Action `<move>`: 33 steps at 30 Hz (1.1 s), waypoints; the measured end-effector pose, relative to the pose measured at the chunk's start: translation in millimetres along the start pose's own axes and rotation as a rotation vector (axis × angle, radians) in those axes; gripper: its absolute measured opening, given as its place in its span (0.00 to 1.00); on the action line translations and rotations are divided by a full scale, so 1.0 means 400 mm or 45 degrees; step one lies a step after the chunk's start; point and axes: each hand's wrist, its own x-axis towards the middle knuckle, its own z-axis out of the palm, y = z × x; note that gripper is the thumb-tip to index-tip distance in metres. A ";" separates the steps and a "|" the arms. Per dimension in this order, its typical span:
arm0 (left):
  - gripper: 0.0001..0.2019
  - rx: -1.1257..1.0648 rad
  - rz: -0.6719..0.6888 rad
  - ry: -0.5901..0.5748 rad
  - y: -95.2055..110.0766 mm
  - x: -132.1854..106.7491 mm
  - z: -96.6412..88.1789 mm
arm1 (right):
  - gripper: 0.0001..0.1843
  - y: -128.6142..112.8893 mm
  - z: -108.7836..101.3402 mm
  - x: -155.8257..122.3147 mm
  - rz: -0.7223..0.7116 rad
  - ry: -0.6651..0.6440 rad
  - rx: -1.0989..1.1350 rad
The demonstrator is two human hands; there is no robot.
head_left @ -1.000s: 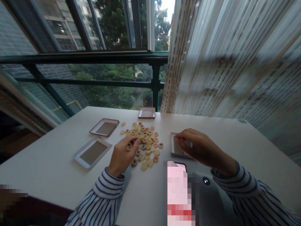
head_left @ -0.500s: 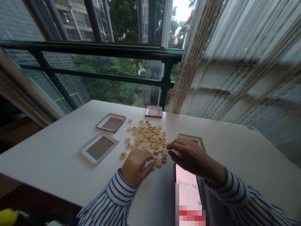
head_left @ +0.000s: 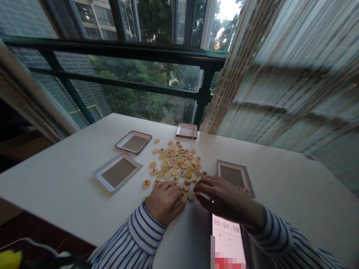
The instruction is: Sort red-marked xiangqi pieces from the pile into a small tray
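Note:
Round wooden Chinese chess pieces (head_left: 174, 172) lie heaped on the white table, some with red or black characters up, others blank side up. At the near edge of the heap, my left hand (head_left: 165, 201) curls palm down, with a blank piece (head_left: 183, 198) between its thumb and fingers. My right hand (head_left: 227, 192) reaches in from the right above the phone, its thumb and fingertips closed around a red-marked piece, mostly hidden. Between the two hands lies another blank piece (head_left: 191, 195).
Two shallow trays, a brown-rimmed one (head_left: 150, 139) and a white one (head_left: 97, 175), lie left. Another tray (head_left: 186, 137) stands at the back. The right tray (head_left: 245, 172) holds red-marked pieces. A phone (head_left: 228, 235) showing a timer lies in front.
My right hand has drawn down and left onto a red-marked piece. My left hand stays near the same blank piece. The view has shifted slightly, showing more of the right tray.

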 end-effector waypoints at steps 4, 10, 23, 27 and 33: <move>0.04 0.005 0.021 -0.023 0.000 -0.002 0.000 | 0.08 -0.005 0.008 0.004 -0.028 -0.025 -0.034; 0.04 -0.004 0.036 -0.076 -0.002 -0.007 0.003 | 0.07 -0.006 0.021 0.006 -0.059 -0.011 -0.056; 0.05 -0.115 0.026 -0.072 -0.010 -0.015 0.006 | 0.07 -0.001 0.021 0.005 -0.074 0.013 -0.041; 0.08 -0.197 -0.034 0.024 -0.012 -0.014 -0.004 | 0.07 -0.002 0.019 0.006 -0.059 0.007 -0.066; 0.10 -0.451 -0.219 0.147 -0.008 -0.006 -0.024 | 0.07 -0.002 0.014 0.008 -0.035 -0.022 -0.069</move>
